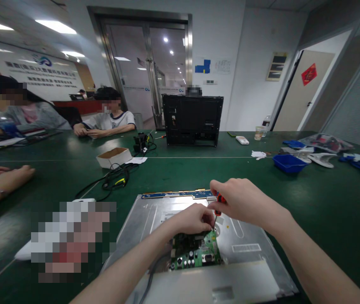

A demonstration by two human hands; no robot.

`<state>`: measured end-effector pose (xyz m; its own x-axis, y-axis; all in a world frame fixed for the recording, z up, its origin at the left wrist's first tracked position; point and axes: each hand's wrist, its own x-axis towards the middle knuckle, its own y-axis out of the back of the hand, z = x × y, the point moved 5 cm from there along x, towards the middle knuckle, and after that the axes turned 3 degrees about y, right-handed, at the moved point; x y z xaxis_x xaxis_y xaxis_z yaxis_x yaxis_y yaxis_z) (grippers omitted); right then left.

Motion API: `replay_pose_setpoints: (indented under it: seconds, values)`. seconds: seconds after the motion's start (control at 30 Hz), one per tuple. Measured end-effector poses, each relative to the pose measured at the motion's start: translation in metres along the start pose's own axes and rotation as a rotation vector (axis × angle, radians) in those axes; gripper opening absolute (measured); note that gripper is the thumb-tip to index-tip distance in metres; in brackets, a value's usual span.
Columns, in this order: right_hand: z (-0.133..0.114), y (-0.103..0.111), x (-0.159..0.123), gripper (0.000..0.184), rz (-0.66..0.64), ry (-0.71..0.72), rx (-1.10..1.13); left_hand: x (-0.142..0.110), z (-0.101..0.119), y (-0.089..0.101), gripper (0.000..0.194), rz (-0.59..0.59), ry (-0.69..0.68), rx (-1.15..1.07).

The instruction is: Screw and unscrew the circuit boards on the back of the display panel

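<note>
Red screwdriver (219,204) against green board (195,250)

A tilted red-black screwdriver (218,211) meets the green circuit board (196,251) on a silvery panel (249,237).

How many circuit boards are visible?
2: a green board by the left hand, a narrow blue strip along the far edge of the metal panel. More may be hidden.
</note>
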<state>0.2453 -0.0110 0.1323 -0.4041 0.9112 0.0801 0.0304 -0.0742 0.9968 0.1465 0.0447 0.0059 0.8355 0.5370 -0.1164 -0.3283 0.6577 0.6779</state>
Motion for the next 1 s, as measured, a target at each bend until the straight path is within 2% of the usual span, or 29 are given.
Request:
replay_pose_setpoints:
  seconds: [0.2, 0.43, 0.5, 0.67, 0.9, 1.0]
  values:
    - [-0.003, 0.0001, -0.0085, 0.021, -0.033, 0.147, 0.222, 0.0, -0.0011, 0.001, 0.012, 0.005, 0.003, 0.005]
    - [0.0034, -0.0014, -0.0005, 0.018, -0.005, -0.007, 0.023, -0.0011, -0.0002, 0.0007, 0.012, 0.007, 0.016, -0.003]
    - [0.0035, -0.0009, -0.0019, 0.019, -0.018, 0.006, 0.052, -0.0012, -0.0001, 0.0004, 0.011, 0.003, 0.016, -0.011]
    - [-0.0006, 0.0008, -0.0103, 0.025, -0.042, 0.147, 0.234, -0.0004, -0.0013, 0.0, 0.01, -0.006, 0.021, -0.025]
    - [-0.001, -0.0008, -0.0031, 0.011, -0.019, 0.01, 0.008, -0.0005, -0.0004, 0.0004, 0.011, -0.01, 0.025, -0.036]
    - [-0.0025, -0.0009, -0.0045, 0.016, -0.021, 0.022, 0.02, -0.0011, -0.0007, 0.0002, 0.013, -0.005, 0.024, -0.032]
